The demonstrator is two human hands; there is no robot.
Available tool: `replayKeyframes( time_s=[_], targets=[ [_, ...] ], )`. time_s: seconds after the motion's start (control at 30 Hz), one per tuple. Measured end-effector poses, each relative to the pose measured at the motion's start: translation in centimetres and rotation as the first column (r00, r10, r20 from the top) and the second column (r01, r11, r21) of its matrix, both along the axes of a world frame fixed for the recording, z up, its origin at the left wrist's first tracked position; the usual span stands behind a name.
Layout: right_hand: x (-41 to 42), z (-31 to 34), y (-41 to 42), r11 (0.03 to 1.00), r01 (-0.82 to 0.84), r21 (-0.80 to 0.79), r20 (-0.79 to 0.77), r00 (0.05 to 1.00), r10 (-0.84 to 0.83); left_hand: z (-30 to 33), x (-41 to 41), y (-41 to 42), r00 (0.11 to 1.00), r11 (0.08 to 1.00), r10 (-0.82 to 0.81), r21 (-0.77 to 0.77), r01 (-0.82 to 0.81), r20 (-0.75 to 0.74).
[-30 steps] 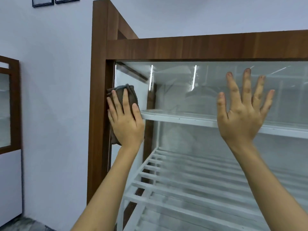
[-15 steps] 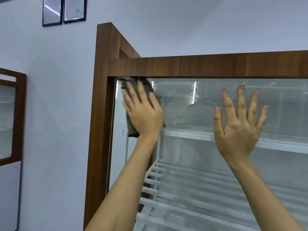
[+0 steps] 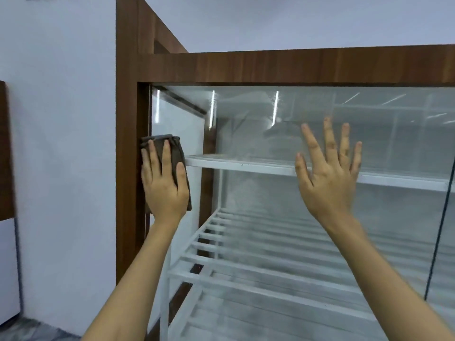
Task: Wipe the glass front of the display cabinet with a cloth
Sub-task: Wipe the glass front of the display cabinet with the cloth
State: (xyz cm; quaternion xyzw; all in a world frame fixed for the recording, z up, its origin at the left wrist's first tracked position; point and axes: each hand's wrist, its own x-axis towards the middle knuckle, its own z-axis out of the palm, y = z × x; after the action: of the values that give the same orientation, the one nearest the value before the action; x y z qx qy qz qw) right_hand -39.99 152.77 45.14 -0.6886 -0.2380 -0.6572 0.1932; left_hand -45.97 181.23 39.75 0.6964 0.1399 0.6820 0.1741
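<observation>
Display cabinet [image 3: 270, 65] with a dark wood-grain frame, standing against a pale wall [image 3: 61, 143]. Its glass front [image 3: 369, 230] fills the frame opening and carries bright strip reflections near the top; a dark vertical seam in the glass shows at the far right. Behind the glass: a white upper shelf [image 3: 246, 165] and, below it, a white slatted shelf [image 3: 246, 267]. No brand, label or writing can be read anywhere on the cabinet or wall. Right hand [image 3: 328, 173]: raised before the middle of the glass, fingers straight and spread, holding nothing; whether the palm touches the pane cannot be told. Left hand [image 3: 163, 183]: laid flat with straight fingers over the cloth [image 3: 176, 151], pressing it against the glass at the pane's left edge, just beside the frame post, level with the upper shelf. The cloth is dark grey-brown and folded, its top and right edge showing past the fingers.
</observation>
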Motion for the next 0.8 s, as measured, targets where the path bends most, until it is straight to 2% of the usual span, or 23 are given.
replayKeyframes(
  time_s=[0.07,0.1,0.13,0.2,0.23,0.27,0.3,0.33,0.37,0.4,0.43,0.5,0.53,0.57,0.6,0.67,0.7,0.73,0.77,0.8],
  targets=[
    [0.0,-2.3,0.5,0.999,0.046,0.014,0.008,0.999,-0.047,-4.5,-0.1,-2.9,0.999,1.0,-0.024,0.003,0.024,-0.024],
    [0.0,-3.3,0.8,0.996,0.082,0.022,0.017,0.996,-0.083,-7.3,-0.2,-4.3,0.996,0.993,-0.038,0.109,0.046,-0.075],
    [0.1,-4.0,1.0,0.993,0.111,0.026,0.021,0.994,-0.112,-9.9,-0.6,-4.9,0.989,0.954,-0.031,0.292,0.073,-0.148],
    [0.3,-4.5,1.1,0.992,0.127,0.021,0.023,0.992,-0.127,-12.2,-1.2,-2.7,0.97,0.761,0.049,0.638,0.118,-0.238],
    [0.4,-4.4,1.1,0.992,0.126,0.019,0.027,0.992,-0.127,-11.8,-1.3,-1.0,0.968,0.723,0.069,0.68,0.118,-0.241],
    [0.5,-4.4,1.0,0.992,0.126,0.017,0.031,0.992,-0.126,-11.1,-1.3,0.3,0.971,0.772,0.065,0.628,0.098,-0.232],
    [0.5,-4.3,0.9,0.992,0.124,0.014,0.032,0.992,-0.124,-10.0,-1.4,1.0,0.978,0.877,0.03,0.476,0.074,-0.207],
    [0.5,-4.3,0.8,0.993,0.119,0.013,0.034,0.992,-0.12,-8.8,-1.4,1.2,0.987,0.965,0.001,0.259,0.042,-0.163],
    [0.5,-4.3,0.9,0.993,0.116,0.018,0.038,0.992,-0.117,-7.7,-1.3,0.8,0.994,0.998,-0.016,0.056,0.022,-0.112],
    [0.5,-4.3,1.0,0.993,0.118,0.025,0.044,0.992,-0.119,-7.0,-0.9,-0.1,0.998,0.997,-0.018,-0.079,0.012,-0.066],
    [0.6,-4.4,1.1,0.992,0.123,0.034,0.048,0.991,-0.125,-6.8,-0.5,-1.4,0.999,0.99,-0.007,-0.142,0.003,-0.032],
    [0.7,-4.5,1.2,0.99,0.137,0.047,0.058,0.989,-0.139,-7.2,0.1,-4.1,1.0,0.99,-0.017,-0.139,0.015,-0.013],
    [0.6,-4.5,1.2,0.989,0.143,0.049,0.062,0.987,-0.146,-8.1,0.3,-5.3,0.999,0.997,-0.04,-0.074,0.037,-0.033],
    [0.6,-4.5,1.2,0.988,0.148,0.05,0.064,0.986,-0.151,-9.3,0.4,-6.5,0.995,0.996,-0.06,0.055,0.065,-0.082],
    [0.6,-4.5,1.2,0.987,0.152,0.049,0.064,0.986,-0.155,-10.8,0.3,-7.4,0.988,0.965,-0.057,0.247,0.091,-0.144],
    [0.4,-4.4,1.2,0.987,0.151,0.048,0.054,0.987,-0.154,-12.6,0.0,-7.4,0.976,0.796,0.003,0.592,0.13,-0.219],
    [0.3,-4.3,1.2,0.988,0.144,0.049,0.046,0.988,-0.146,-12.4,0.0,-7.1,0.976,0.754,0.017,0.644,0.131,-0.219],
    [0.2,-4.2,1.2,0.991,0.127,0.048,0.035,0.991,-0.128,-11.6,0.0,-6.9,0.98,0.784,0.019,0.611,0.109,-0.199],
    [0.0,-4.2,1.0,0.994,0.098,0.041,0.017,0.995,-0.099,-10.2,0.1,-7.0,0.986,0.868,0.006,0.491,0.077,-0.166],
    [-0.2,-4.0,0.7,0.998,0.065,0.024,-0.007,0.998,-0.065,-8.3,0.3,-7.5,0.992,0.954,-0.007,0.298,0.045,-0.127]
  ],
)
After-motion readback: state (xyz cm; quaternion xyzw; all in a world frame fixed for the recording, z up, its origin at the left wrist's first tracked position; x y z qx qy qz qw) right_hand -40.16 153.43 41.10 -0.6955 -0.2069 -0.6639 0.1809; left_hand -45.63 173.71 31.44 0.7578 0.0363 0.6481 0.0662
